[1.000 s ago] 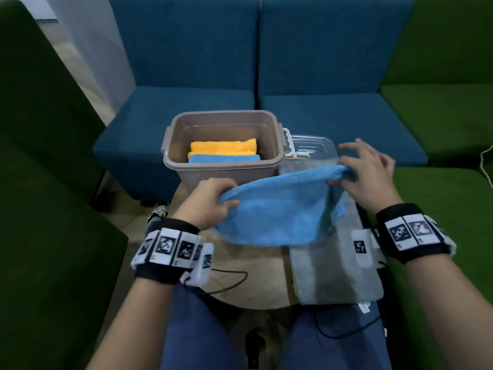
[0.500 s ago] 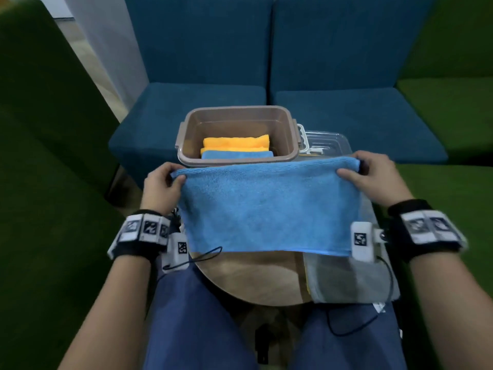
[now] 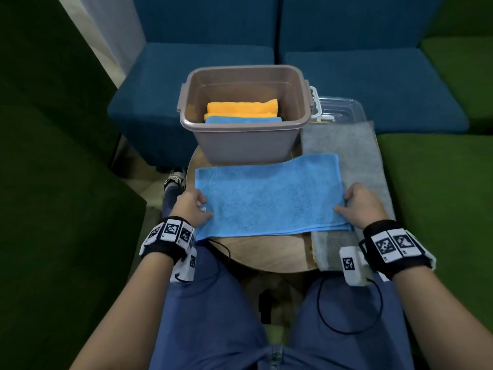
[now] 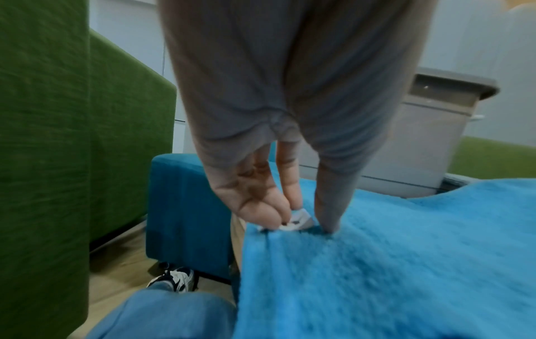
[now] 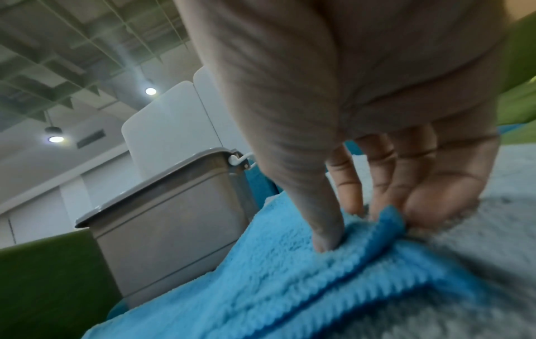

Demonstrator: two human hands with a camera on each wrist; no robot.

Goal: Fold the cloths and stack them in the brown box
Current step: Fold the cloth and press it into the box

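Observation:
A blue cloth (image 3: pixel 269 194) lies folded in half on the round wooden table (image 3: pixel 266 252), just in front of the brown box (image 3: pixel 244 140). My left hand (image 3: pixel 196 206) pinches its left edge (image 4: pixel 293 226) between thumb and fingers, beside a small white tag. On the other side, my right hand (image 3: pixel 354 204) pinches the cloth's right edge (image 5: pixel 385 220). Inside the box sit a folded orange cloth (image 3: pixel 241 108) and a folded blue cloth (image 3: pixel 244 120). The box (image 4: pixel 429 128) (image 5: pixel 174 206) stands close behind both hands.
A grey cloth (image 3: pixel 344 145) lies flat at the table's right, partly under the blue one. A clear lid (image 3: pixel 338 108) lies behind it. Blue seats (image 3: pixel 197 76) stand beyond the table, with green sofas (image 3: pixel 437 196) to the left and right. My knees are under the table's near edge.
Both hands have lowered the spread blue cloth from in front of the box down onto the table, folded in half. They still hold its two side edges.

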